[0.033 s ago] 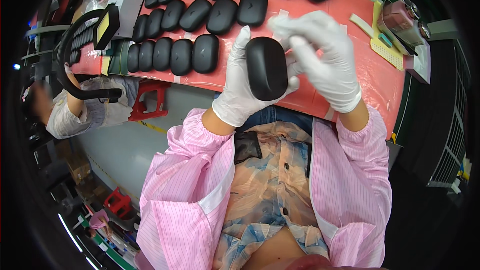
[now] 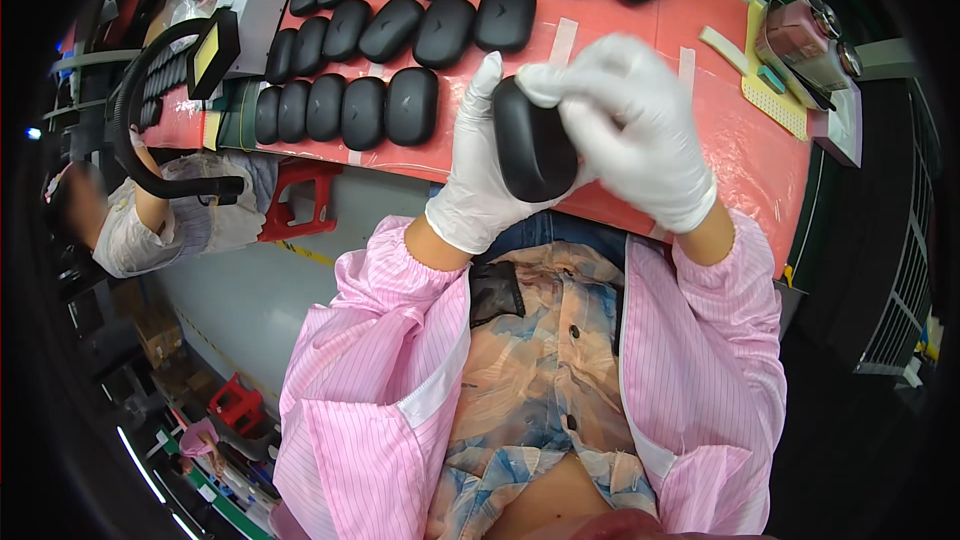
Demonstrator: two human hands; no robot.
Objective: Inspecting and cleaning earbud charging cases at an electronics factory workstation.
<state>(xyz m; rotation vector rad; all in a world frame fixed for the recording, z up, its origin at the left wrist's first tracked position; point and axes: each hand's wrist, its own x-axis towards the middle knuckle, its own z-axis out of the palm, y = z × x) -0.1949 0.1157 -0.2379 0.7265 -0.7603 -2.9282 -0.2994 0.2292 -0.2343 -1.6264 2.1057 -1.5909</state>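
Black case stands tilted up in front of the person, above the near edge of the red-covered table, and has hardly shifted since the earlier frame. The left hand's grip stays wrapped around its side. The right hand, earlier raised beside it, now lies over its upper end, fingers curled and bunched; blur hides whether that grip pinches anything. A pale tape strip beyond now shows more fully.
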